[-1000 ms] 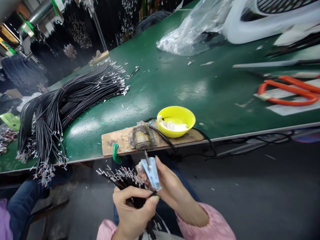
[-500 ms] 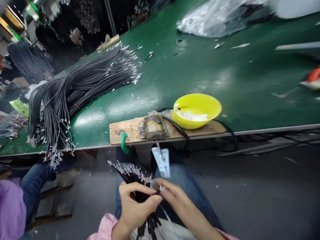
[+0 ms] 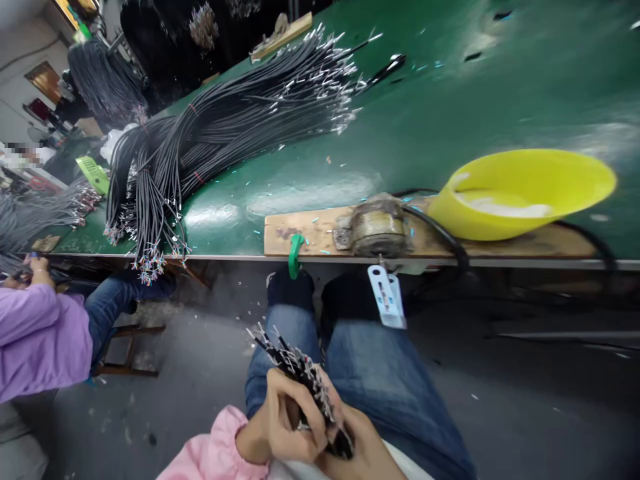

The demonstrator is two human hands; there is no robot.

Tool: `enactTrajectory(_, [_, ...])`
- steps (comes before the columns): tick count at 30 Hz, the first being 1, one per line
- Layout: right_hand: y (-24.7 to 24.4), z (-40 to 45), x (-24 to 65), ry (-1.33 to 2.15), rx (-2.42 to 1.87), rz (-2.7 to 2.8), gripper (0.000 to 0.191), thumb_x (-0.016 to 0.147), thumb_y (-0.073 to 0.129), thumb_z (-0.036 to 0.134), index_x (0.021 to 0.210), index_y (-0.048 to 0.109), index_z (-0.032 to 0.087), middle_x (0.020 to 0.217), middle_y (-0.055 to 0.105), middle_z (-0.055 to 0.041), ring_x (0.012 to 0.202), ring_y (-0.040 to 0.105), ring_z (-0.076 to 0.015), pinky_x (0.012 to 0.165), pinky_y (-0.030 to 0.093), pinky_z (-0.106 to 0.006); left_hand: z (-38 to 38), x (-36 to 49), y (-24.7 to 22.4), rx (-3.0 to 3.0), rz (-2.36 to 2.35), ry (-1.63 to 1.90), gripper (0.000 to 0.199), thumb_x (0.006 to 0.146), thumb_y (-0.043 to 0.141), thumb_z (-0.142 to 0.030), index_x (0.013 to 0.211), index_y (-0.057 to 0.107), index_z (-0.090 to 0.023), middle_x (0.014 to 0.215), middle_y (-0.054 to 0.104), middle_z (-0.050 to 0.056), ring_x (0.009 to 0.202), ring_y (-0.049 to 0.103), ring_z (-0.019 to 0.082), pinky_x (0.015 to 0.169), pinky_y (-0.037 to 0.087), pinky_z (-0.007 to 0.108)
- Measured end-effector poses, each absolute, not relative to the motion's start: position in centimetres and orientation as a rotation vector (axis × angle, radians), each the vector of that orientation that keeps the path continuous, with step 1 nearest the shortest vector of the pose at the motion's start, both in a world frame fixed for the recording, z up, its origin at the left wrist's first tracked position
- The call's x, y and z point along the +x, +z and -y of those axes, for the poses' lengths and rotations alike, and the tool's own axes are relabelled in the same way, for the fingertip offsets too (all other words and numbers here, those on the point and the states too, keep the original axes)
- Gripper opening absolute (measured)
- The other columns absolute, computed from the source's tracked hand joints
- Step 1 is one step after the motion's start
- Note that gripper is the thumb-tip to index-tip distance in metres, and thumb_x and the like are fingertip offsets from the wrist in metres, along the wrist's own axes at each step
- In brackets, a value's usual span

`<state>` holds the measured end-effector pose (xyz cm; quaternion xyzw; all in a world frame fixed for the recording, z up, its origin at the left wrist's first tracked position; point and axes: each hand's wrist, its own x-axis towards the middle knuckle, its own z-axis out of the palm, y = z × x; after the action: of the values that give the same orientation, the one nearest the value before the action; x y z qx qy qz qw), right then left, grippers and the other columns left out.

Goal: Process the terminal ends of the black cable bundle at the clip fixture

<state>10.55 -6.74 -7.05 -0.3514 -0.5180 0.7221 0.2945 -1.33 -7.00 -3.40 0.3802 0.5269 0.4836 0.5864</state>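
Note:
Low in the head view, over my lap, is a bundle of black cables [image 3: 293,365] with stripped, silvery wire ends fanning up and left. My left hand [image 3: 293,417] wraps its fingers round the bundle from the left. My right hand [image 3: 357,437] closes on the same bundle from the right, its fingers partly hidden behind the wires. The cables' lower part is hidden by my hands. Ahead, at the table edge, a small motor-like device [image 3: 379,227] sits on a wooden board [image 3: 315,230], with a pale blue clip [image 3: 387,297] hanging from its front.
A yellow bowl [image 3: 520,193] holding white material stands on the board's right part. A green clamp [image 3: 295,255] grips the board. Large bundles of black cable [image 3: 215,137] lie across the green table [image 3: 440,127]. At left, a co-worker in a purple top [image 3: 47,340] sits near a wooden stool [image 3: 127,353].
My view has shifted left, so table things appear farther right. My right hand's fingertips have left their pinch at my left thumb and now close round the cable bundle.

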Motion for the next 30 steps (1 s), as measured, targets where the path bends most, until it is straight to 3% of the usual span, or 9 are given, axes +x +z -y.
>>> enactTrajectory(4, [-6.1, 7.0, 10.2, 1.785, -0.957, 1.447, 0.012, 0.060, 0.065, 0.018, 0.063, 0.053, 0.019, 0.059, 0.057, 0.0025, 0.054, 0.054, -0.0150, 0.050, 0.045, -0.022, 7.6, -1.7, -3.4, 0.895, -1.078, 1.124, 0.056, 0.043, 0.072, -0.068, 0.032, 0.048, -0.019, 0.055, 0.056, 0.009, 0.046, 0.054, 0.017, 0.050, 0.044, 0.036])
enactTrajectory(10, [-5.5, 7.2, 10.3, 1.672, -0.910, 1.588, 0.015, 0.063, 0.064, 0.021, 0.061, 0.050, 0.020, 0.057, 0.054, 0.0029, 0.051, 0.054, -0.0147, 0.051, 0.045, -0.024, 8.3, -1.5, -4.1, 0.885, -1.014, 1.190, 0.056, 0.039, 0.078, -0.062, 0.034, 0.045, -0.018, 0.061, 0.060, 0.009, 0.054, 0.059, 0.019, 0.049, 0.040, 0.034])
enactTrajectory(14, [-5.3, 7.1, 10.4, 1.637, -0.896, 1.671, 0.016, 0.065, 0.062, 0.023, 0.060, 0.047, 0.020, 0.057, 0.053, 0.0031, 0.052, 0.053, -0.0147, 0.051, 0.045, -0.023, 8.7, -1.4, -4.6, 0.904, -0.986, 1.212, 0.039, 0.076, 0.061, -0.053, 0.062, 0.059, -0.016, 0.072, 0.065, 0.005, 0.062, 0.060, 0.014, 0.058, 0.048, 0.030])
enactTrajectory(16, [-5.2, 7.1, 10.4, 1.631, -0.902, 1.691, 0.015, 0.066, 0.061, 0.023, 0.061, 0.047, 0.020, 0.058, 0.054, 0.0028, 0.053, 0.054, -0.0149, 0.051, 0.045, -0.023, 8.9, -1.5, -4.7, 0.913, -0.967, 1.218, 0.031, 0.086, 0.052, -0.043, 0.075, 0.061, -0.015, 0.076, 0.066, 0.003, 0.066, 0.060, 0.013, 0.063, 0.050, 0.030])
enactTrajectory(21, [-5.1, 7.0, 10.4, 1.640, -0.888, 1.749, 0.012, 0.065, 0.063, 0.027, 0.064, 0.054, 0.019, 0.062, 0.062, -0.0001, 0.057, 0.057, -0.0172, 0.056, 0.048, -0.025, 9.0, -1.8, -4.8, 0.903, -0.932, 1.264, 0.041, 0.068, 0.073, -0.042, 0.046, 0.052, -0.015, 0.067, 0.064, 0.005, 0.059, 0.059, 0.014, 0.056, 0.046, 0.029])
enactTrajectory(23, [-5.0, 6.9, 10.4, 1.647, -0.883, 1.762, 0.012, 0.066, 0.064, 0.027, 0.064, 0.056, 0.019, 0.062, 0.062, -0.0002, 0.057, 0.058, -0.0175, 0.056, 0.048, -0.025, 9.1, -1.8, -4.8, 0.885, -0.923, 1.307, 0.033, 0.074, 0.069, -0.040, 0.056, 0.058, -0.014, 0.071, 0.064, 0.004, 0.058, 0.058, 0.012, 0.055, 0.046, 0.027])
enactTrajectory(26, [-4.8, 6.7, 10.4, 1.711, -0.879, 1.742, 0.014, 0.065, 0.066, 0.030, 0.064, 0.058, 0.018, 0.061, 0.063, -0.0004, 0.057, 0.059, -0.0180, 0.055, 0.049, -0.025, 8.9, -1.7, -4.5, 0.845, -0.907, 1.408, 0.023, 0.088, 0.052, -0.035, 0.087, 0.061, -0.014, 0.079, 0.063, 0.002, 0.061, 0.058, 0.010, 0.056, 0.049, 0.026])
enactTrajectory(28, [-5.0, 6.3, 10.4, 1.794, -0.846, 1.674, 0.020, 0.064, 0.068, 0.036, 0.069, 0.062, 0.018, 0.065, 0.066, -0.0022, 0.060, 0.062, -0.0200, 0.057, 0.051, -0.027, 8.5, -1.6, -4.0, 0.796, -0.898, 1.514, 0.025, 0.082, 0.060, -0.038, 0.074, 0.060, -0.015, 0.071, 0.060, 0.001, 0.054, 0.054, 0.010, 0.051, 0.046, 0.025])
enactTrajectory(30, [-5.2, 5.8, 10.2, 1.882, -0.803, 1.503, 0.033, 0.065, 0.068, 0.048, 0.079, 0.066, 0.018, 0.071, 0.069, -0.0051, 0.068, 0.065, -0.0233, 0.063, 0.053, -0.030, 7.7, -1.8, -3.1, 0.718, -0.900, 1.653, 0.039, 0.064, 0.074, -0.041, 0.050, 0.048, -0.016, 0.060, 0.051, 0.000, 0.046, 0.045, 0.008, 0.046, 0.039, 0.025])
